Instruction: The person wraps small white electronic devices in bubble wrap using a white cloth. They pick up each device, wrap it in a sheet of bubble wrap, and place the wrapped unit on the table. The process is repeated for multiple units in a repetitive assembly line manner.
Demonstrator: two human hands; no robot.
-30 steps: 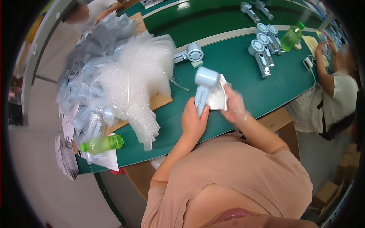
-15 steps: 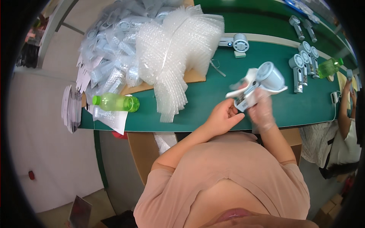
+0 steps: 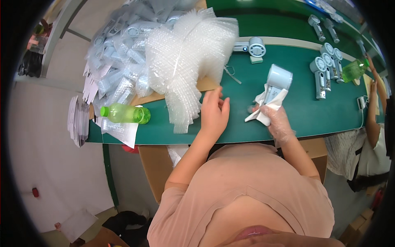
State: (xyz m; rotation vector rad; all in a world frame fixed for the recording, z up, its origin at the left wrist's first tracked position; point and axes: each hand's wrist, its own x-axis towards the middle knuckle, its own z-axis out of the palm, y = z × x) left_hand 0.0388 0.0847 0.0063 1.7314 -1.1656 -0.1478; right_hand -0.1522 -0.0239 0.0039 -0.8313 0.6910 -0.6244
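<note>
My right hand [image 3: 276, 120], in a clear plastic glove, is closed round the handle of a light blue handheld fan [image 3: 279, 77]. A crumpled white cloth [image 3: 263, 116] is wrapped about the handle between hand and fan, and the round head points away from me. My bare left hand [image 3: 214, 109] is over the table by the right edge of a fanned stack of bubble wrap bags [image 3: 187, 61]. Its fingers are slightly bent, the thumb stands apart, and nothing shows in it. Whether the fingertips touch the bags or the cardboard [image 3: 209, 83] under them, I cannot tell.
A heap of bagged fans [image 3: 131, 53] lies at the far left, with a green bottle [image 3: 125, 113] and a paper stack [image 3: 77, 121] nearby. Another fan [image 3: 256, 47] lies at the back. Several fans [image 3: 320, 78] and a second bottle [image 3: 354, 71] are right, near another person's arm [image 3: 372, 111].
My left hand has let go of the fan and moved left to the bubble wrap bags. The fan, in my right hand, has turned more upright, and the cloth is bunched round its handle.
</note>
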